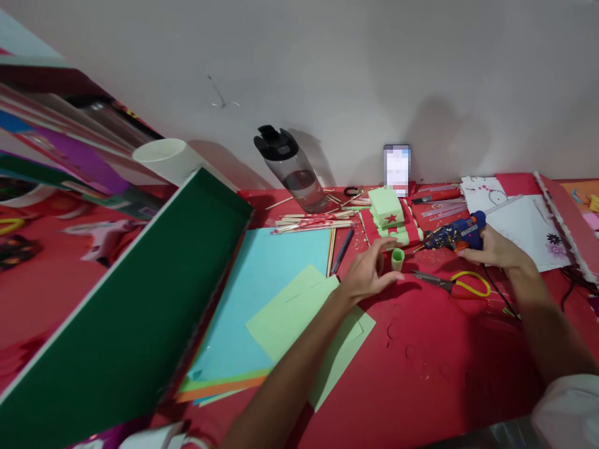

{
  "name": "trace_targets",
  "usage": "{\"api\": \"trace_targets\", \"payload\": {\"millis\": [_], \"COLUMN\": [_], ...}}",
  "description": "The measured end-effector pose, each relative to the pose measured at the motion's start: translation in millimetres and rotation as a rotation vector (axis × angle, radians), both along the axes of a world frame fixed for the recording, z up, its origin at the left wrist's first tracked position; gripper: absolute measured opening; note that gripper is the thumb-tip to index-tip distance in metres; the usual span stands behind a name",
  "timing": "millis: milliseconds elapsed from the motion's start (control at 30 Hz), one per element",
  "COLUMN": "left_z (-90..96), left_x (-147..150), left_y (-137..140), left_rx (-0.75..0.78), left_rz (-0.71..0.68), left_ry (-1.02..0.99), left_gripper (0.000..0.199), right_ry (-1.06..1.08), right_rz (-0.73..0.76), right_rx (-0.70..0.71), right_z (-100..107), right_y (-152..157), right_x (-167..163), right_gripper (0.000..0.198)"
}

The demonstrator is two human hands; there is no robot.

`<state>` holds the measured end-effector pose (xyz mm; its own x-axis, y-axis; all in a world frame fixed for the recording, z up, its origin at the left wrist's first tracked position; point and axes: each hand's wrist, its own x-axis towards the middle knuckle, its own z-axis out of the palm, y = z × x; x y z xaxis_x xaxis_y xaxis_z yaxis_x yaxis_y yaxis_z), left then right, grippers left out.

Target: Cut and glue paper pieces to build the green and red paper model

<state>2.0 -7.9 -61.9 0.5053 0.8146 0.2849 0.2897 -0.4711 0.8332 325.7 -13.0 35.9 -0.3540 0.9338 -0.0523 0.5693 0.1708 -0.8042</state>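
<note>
My right hand (pixel 498 248) is wrapped round the handle of a blue glue gun (pixel 456 232), whose tip points left. A small rolled green paper tube (pixel 397 259) stands upright on the red table. Beside it is my left hand (pixel 372 271), thumb and fingers spread apart around the tube's left side; I cannot tell whether they touch it. Just behind sits a pale green paper box (pixel 386 207) with a red star, on a red and green base (pixel 414 227). Scissors (pixel 452 284) with yellow and red handles lie in front of the glue gun.
Coloured paper sheets (pixel 262 268) lie left of centre, beside a tall green board (pixel 140 312). Behind are a water bottle (pixel 299 181), wooden sticks (pixel 313 222) and a phone (pixel 397 168) against the wall. A pink glue gun (pixel 100 240) lies far left; decorated white paper (pixel 528 231) is at right.
</note>
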Motion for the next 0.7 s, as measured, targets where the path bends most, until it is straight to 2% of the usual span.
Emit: {"api": "trace_targets", "payload": {"millis": [167, 267, 333, 400, 533, 633, 700], "left_z": [9.7, 28.7, 45.2, 61.1, 82.4, 86.3, 84.5], "left_x": [-10.2, -18.4, -26.4, -36.2, -56.0, -67.4, -73.4], "left_y": [2.0, 4.1, 7.1, 11.0, 17.1, 19.0, 20.0], "left_rx": [0.116, 0.106, 0.094, 0.084, 0.038, -0.01, -0.058], "left_rz": [0.007, 0.154, 0.293, 0.362, 0.258, 0.145, 0.093], "left_ry": [-0.179, -0.202, -0.134, -0.024, 0.304, 0.511, 0.62], "left_gripper": [0.063, 0.046, 0.036, 0.031, 0.024, 0.02, 0.017], "right_ry": [-0.079, -0.074, -0.073, -0.091, -0.12, -0.137, -0.186], "right_rz": [-0.034, -0.047, -0.056, -0.025, 0.038, -0.016, 0.007], "right_rx": [0.027, 0.048, 0.071, 0.071, -0.037, -0.13, -0.165], "right_z": [-1.2, 4.6, 8.3, 10.2, 11.0, 13.3, 14.7], "right_y": [1.3, 0.7, 0.5, 0.2, -0.3, -0.3, -1.4], "right_x": [-10.2, -16.6, -17.1, -14.5, -8.6, -9.6, -10.2], "right_gripper": [0.024, 0.022, 0.022, 0.023, 0.031, 0.038, 0.039]}}
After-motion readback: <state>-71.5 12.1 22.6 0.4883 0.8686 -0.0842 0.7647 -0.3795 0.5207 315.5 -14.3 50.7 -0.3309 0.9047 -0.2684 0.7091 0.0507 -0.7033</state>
